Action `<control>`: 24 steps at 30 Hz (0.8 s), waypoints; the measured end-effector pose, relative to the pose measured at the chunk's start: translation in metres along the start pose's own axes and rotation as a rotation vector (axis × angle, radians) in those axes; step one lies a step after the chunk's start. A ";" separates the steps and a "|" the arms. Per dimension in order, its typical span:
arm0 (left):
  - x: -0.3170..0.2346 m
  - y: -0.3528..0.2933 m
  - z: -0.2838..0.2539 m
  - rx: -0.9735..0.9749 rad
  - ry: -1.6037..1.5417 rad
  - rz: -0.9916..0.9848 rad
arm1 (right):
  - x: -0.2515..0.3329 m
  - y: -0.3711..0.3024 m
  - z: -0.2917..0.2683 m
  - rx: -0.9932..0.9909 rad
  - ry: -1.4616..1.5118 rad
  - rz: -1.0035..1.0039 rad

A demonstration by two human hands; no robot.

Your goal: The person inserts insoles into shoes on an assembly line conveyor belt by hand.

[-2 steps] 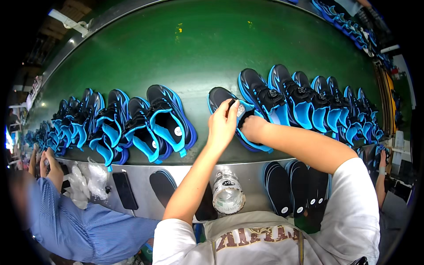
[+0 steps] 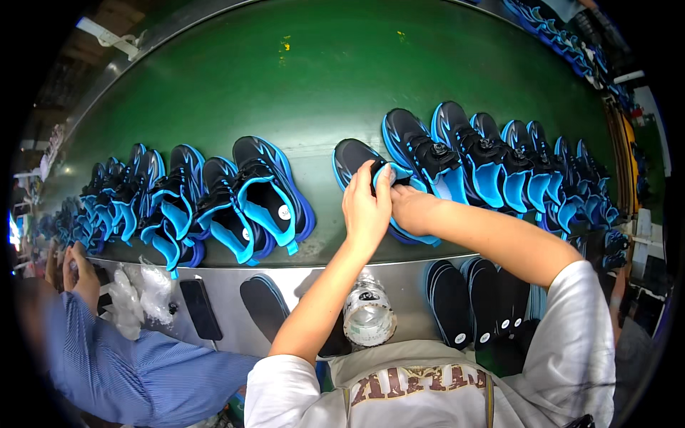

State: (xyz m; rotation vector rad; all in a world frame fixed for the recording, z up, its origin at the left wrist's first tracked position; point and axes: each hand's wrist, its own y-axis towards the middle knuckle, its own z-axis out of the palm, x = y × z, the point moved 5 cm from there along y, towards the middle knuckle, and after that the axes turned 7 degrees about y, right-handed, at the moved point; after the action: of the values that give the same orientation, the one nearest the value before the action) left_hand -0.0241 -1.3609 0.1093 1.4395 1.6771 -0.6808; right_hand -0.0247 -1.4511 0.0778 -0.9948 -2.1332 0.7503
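Note:
A black sneaker [image 2: 351,155] with bright blue trim lies on the green belt in front of me, toe pointing away and to the left. My left hand [image 2: 367,208] pinches its tongue [image 2: 384,175] between thumb and fingers. From the right, my right hand [image 2: 416,210] reaches into the shoe's opening beside the left thumb. Its fingertips are hidden inside the shoe, so what they touch cannot be seen. The blue heel collar [image 2: 421,238] shows below my right wrist.
Matching sneakers line the green belt [image 2: 321,78] to the left [image 2: 265,182] and right [image 2: 421,146]. On the metal ledge lie black insoles [image 2: 448,303], a clear jar [image 2: 369,317], a phone [image 2: 201,308] and plastic bags [image 2: 153,292]. A co-worker in blue stripes [image 2: 143,364] sits at left.
My left hand has shifted slightly right and down, closer to my right hand. The right hand has turned a little, showing more of its fingers at the opening.

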 end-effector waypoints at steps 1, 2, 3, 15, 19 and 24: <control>-0.007 -0.005 0.000 -0.106 0.063 0.125 | 0.000 0.003 -0.005 -0.130 0.115 -0.031; -0.007 -0.008 0.004 -0.111 0.065 0.150 | 0.000 0.004 -0.006 -0.190 0.175 -0.079; -0.006 -0.010 0.007 -0.122 0.066 0.161 | 0.000 0.010 -0.005 -0.219 0.226 -0.108; 0.004 -0.009 0.016 -0.116 0.137 0.325 | -0.003 0.064 0.011 -0.102 -0.067 -0.080; 0.011 0.004 0.010 -0.121 0.090 0.300 | 0.008 -0.003 -0.003 -0.217 -0.207 -0.199; 0.007 0.009 0.005 -0.109 0.009 0.276 | 0.012 -0.046 0.016 0.270 -0.225 -0.054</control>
State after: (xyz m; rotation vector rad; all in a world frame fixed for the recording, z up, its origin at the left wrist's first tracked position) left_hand -0.0147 -1.3593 0.1012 1.5587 1.4616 -0.4239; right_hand -0.0629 -1.4700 0.1044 -0.7361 -2.1619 1.1344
